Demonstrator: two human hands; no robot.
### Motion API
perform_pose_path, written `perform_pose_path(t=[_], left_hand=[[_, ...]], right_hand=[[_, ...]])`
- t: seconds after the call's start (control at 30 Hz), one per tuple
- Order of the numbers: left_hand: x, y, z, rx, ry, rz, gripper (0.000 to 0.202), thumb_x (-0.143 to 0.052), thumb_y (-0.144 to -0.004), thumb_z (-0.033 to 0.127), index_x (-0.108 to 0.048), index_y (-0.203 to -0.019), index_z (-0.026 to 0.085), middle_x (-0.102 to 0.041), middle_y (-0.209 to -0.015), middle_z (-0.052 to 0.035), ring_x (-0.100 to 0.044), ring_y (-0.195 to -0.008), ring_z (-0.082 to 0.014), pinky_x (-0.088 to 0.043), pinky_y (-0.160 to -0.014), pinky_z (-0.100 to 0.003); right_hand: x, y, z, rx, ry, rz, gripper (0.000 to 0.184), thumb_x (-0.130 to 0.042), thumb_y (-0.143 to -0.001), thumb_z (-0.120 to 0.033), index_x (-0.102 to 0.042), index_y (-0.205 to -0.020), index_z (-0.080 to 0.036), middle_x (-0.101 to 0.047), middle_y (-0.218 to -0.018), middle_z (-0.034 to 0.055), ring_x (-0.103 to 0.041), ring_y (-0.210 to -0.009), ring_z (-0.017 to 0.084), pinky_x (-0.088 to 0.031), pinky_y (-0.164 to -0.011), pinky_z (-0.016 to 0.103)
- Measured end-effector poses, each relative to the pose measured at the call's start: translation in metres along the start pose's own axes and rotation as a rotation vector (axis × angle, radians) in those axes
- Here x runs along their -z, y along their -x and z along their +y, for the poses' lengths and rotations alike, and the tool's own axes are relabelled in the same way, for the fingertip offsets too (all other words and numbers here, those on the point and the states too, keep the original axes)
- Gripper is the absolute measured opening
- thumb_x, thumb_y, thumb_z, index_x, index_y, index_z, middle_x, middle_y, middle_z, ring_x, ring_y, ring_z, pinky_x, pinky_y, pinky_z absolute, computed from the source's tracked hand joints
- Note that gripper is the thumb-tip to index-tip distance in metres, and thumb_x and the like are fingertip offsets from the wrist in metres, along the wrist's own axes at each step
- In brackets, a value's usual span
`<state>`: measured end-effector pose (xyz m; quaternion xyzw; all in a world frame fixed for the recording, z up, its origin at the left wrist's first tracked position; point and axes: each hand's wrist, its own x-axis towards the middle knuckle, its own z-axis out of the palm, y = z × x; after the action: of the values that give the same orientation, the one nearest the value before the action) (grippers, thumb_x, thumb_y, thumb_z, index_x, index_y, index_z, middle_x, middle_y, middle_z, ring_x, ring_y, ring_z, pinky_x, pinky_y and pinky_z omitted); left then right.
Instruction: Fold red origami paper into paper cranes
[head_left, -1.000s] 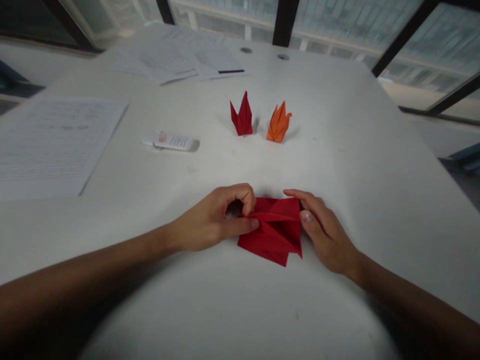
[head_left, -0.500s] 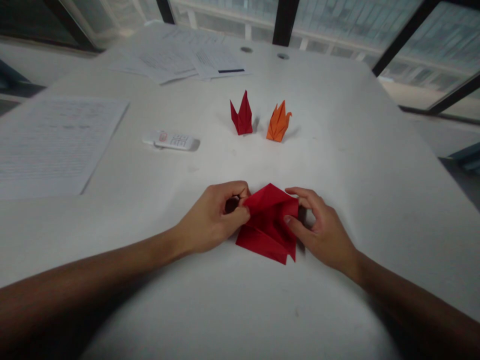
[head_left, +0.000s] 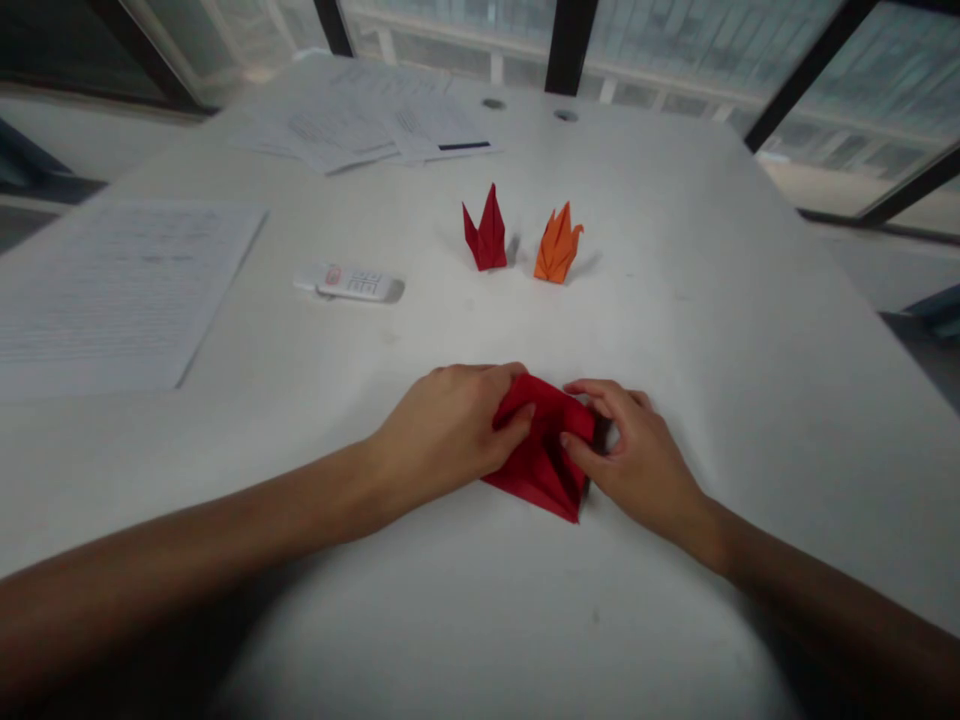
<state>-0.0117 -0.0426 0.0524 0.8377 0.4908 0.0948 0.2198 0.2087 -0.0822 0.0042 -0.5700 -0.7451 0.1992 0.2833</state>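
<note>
A folded sheet of red origami paper [head_left: 544,455] is held between both hands, just above or on the white table. My left hand [head_left: 454,425] grips its left side, the thumb lying on the upper face and the other fingers behind it. On the right edge, my right hand [head_left: 637,455] pinches the paper between thumb and fingers. Creases run down the middle, and the lower part narrows to a point at the right. The left hand covers the paper's left corner, and the fingers behind the sheet are partly hidden.
Beyond the hands stand a red origami figure [head_left: 487,235] and an orange origami figure [head_left: 557,245]. To their left lies a small white remote [head_left: 356,283]. Printed sheets [head_left: 127,295] cover the table's left side, with more papers [head_left: 345,120] at the back, near the windows.
My left hand has moved right and farther over the paper, its thumb now on the face. The paper's top corner and lower edge have folded in. The right hand has barely shifted.
</note>
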Motion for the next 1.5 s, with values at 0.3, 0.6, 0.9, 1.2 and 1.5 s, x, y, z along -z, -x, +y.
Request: perform_pose_path(t=[0.3, 0.6, 0.9, 1.2, 1.5], left_hand=[[-0.002, -0.007, -0.017, 0.038, 0.208, 0.103, 0.032, -0.06, -0.087, 0.025, -0.059, -0.118, 0.022, -0.069, -0.075, 0.003, -0.06, -0.06, -0.0144, -0.04, -0.058, -0.025], [-0.002, -0.011, -0.025, -0.072, 0.407, 0.111, 0.015, -0.076, -0.078, 0.026, -0.066, -0.085, 0.018, -0.067, -0.086, 0.0013, -0.06, -0.074, -0.0138, -0.046, -0.068, -0.026], [-0.007, -0.012, -0.025, 0.213, 0.956, 0.02, 0.019, -0.079, -0.074, 0.023, -0.061, -0.074, 0.016, -0.063, -0.062, 0.003, -0.054, -0.054, -0.0101, -0.04, -0.048, -0.019], [-0.005, -0.012, -0.029, 0.129, 0.937, 0.093, 0.018, -0.074, -0.086, 0.031, -0.071, -0.083, 0.014, -0.072, -0.076, -0.002, -0.065, -0.066, -0.0134, -0.052, -0.057, -0.021], [-0.005, -0.003, -0.024, 0.092, 0.792, 0.237, 0.028, -0.072, -0.089, 0.043, -0.08, -0.096, 0.017, -0.08, -0.096, -0.0057, -0.071, -0.082, -0.0208, -0.058, -0.067, -0.027]], right_hand=[[-0.001, 0.004, 0.001, 0.244, 0.083, 0.037, 0.016, -0.066, -0.091, -0.016, -0.066, -0.106, -0.021, -0.069, -0.088, 0.0033, -0.062, -0.084, 0.023, -0.045, -0.083, 0.042], [-0.001, 0.01, -0.003, 0.4, 0.176, -0.002, 0.019, -0.062, -0.094, -0.017, -0.065, -0.113, -0.016, -0.072, -0.094, 0.0078, -0.061, -0.088, 0.026, -0.043, -0.088, 0.045], [-0.002, 0.007, -0.002, 0.351, 0.15, -0.042, 0.019, -0.057, -0.095, -0.014, -0.064, -0.112, -0.016, -0.07, -0.091, 0.0068, -0.061, -0.085, 0.024, -0.042, -0.085, 0.041], [-0.002, 0.01, -0.002, 0.302, 0.188, -0.044, 0.02, -0.057, -0.095, -0.018, -0.064, -0.113, -0.015, -0.069, -0.086, 0.0063, -0.059, -0.08, 0.024, -0.041, -0.081, 0.04], [-0.003, 0.01, -0.001, 0.246, 0.214, -0.069, 0.034, -0.051, -0.092, -0.017, -0.057, -0.125, -0.017, -0.071, -0.101, 0.0105, -0.061, -0.089, 0.028, -0.046, -0.086, 0.045]])
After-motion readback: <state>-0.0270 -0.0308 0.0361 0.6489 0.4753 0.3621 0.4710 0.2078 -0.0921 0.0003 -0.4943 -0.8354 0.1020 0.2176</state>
